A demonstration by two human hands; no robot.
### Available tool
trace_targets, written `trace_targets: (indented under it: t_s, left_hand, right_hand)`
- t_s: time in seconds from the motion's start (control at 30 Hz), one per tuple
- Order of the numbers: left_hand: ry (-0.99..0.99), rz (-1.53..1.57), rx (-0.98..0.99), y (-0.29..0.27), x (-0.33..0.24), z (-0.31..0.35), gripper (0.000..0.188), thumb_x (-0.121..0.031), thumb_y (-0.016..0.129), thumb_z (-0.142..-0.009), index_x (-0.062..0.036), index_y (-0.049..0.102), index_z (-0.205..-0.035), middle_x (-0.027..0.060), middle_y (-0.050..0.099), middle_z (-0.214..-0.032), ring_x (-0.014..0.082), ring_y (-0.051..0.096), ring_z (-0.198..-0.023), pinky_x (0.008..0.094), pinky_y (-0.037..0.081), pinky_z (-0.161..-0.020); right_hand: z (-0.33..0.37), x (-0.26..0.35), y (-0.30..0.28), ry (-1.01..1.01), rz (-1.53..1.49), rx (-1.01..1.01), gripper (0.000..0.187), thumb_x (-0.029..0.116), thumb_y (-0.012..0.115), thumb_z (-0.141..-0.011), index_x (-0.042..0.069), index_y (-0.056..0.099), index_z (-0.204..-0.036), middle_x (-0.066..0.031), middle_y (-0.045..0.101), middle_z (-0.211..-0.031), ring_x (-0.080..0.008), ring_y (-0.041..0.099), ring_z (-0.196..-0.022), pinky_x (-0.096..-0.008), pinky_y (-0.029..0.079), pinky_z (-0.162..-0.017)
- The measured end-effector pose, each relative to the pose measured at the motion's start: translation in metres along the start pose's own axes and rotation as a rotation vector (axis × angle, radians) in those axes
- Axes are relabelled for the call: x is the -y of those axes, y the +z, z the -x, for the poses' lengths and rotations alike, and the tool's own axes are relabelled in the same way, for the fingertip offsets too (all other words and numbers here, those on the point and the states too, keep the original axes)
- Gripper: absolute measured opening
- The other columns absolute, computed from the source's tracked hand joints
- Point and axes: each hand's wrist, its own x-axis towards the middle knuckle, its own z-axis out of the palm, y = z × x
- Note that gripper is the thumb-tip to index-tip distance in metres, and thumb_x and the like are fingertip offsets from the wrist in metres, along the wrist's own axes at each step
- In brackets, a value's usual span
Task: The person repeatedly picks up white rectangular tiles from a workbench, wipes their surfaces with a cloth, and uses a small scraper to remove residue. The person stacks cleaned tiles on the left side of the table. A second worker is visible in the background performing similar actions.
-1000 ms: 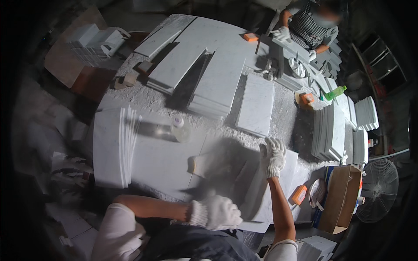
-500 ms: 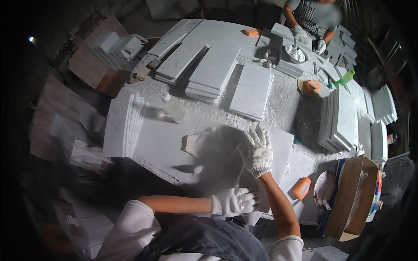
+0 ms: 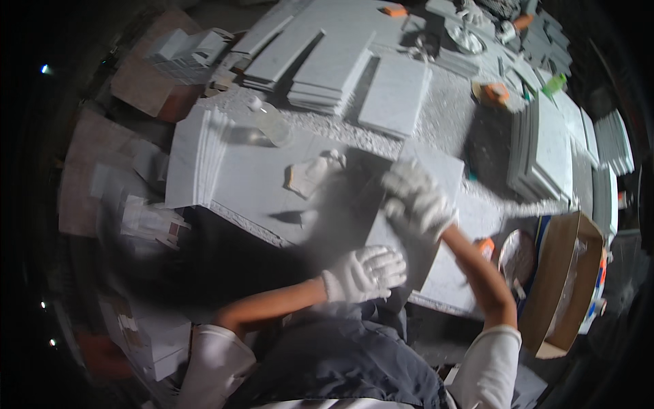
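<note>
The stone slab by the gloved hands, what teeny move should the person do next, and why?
Perhaps lay the right hand flat on the stone slab to steady it: that hand looks blurred over the slab, its fingers seem bent, and the left hand is by the near edge. I can't tell whether either hand presses on it.

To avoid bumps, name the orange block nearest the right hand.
The orange block beside the right forearm; the one near the green bottle and one at the top lie farther off.
</note>
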Motion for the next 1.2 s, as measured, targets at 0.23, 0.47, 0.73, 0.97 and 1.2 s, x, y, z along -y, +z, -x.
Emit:
trace_targets:
  t_s: [0.23,0.47,0.73,0.97,1.2]
  left_hand:
    - [-0.124,0.087,-0.268,-0.012,-0.019,-0.004,0.034,-0.036,0.065,-0.096,-0.0155,0.069,-0.123,0.0048,0.064,-0.135,0.0239,0.057,-0.130,0.0429,0.044,-0.114]
    - [-0.493,0.276,-0.732,-0.032,-0.022,0.041,0.012,-0.009,0.065,-0.097,-0.0028,0.074,-0.103,0.0129,0.074,-0.105,0.0276,0.072,-0.085,0.0381,0.058,-0.078]
    - [-0.591,0.488,-0.561,0.011,-0.053,0.129,0.022,-0.018,0.058,-0.104,-0.0006,0.071,-0.106,0.0135,0.072,-0.108,0.0213,0.069,-0.085,0.0310,0.056,-0.073]
    - [-0.434,0.486,-0.394,0.030,-0.066,0.131,0.012,-0.009,0.069,-0.093,-0.0009,0.075,-0.099,0.0123,0.075,-0.099,0.0288,0.073,-0.088,0.0374,0.059,-0.077]
    - [-0.330,0.447,-0.322,0.046,-0.076,0.122,0.018,-0.021,0.068,-0.095,-0.0076,0.076,-0.105,0.0085,0.075,-0.105,0.0293,0.071,-0.097,0.0389,0.057,-0.086]
  right_hand:
    - [-0.006,-0.044,0.002,0.216,0.341,0.117,0.072,0.061,0.046,-0.102,0.009,0.047,-0.153,-0.0229,0.041,-0.159,-0.0426,0.033,-0.151,-0.0550,0.020,-0.126]
    - [0.080,0.120,0.040,-0.149,-0.002,0.414,0.061,0.047,0.054,-0.101,0.015,0.047,-0.153,-0.0102,0.042,-0.162,-0.0276,0.027,-0.156,-0.0521,0.017,-0.130]
    - [0.175,0.175,0.034,0.136,-0.521,-0.030,0.034,0.036,0.056,-0.104,0.007,0.075,-0.108,-0.0088,0.076,-0.107,-0.0300,0.072,-0.104,-0.0426,0.058,-0.091]
    - [0.244,0.135,0.083,0.920,-0.284,-0.775,0.032,0.017,0.056,-0.106,-0.004,0.070,-0.125,-0.0176,0.074,-0.115,-0.0259,0.070,-0.104,-0.0360,0.053,-0.095]
    - [0.258,0.063,0.098,0.723,0.073,-0.742,0.026,0.009,0.067,-0.098,-0.001,0.072,-0.122,-0.0181,0.074,-0.111,-0.0287,0.072,-0.101,-0.0356,0.056,-0.091]
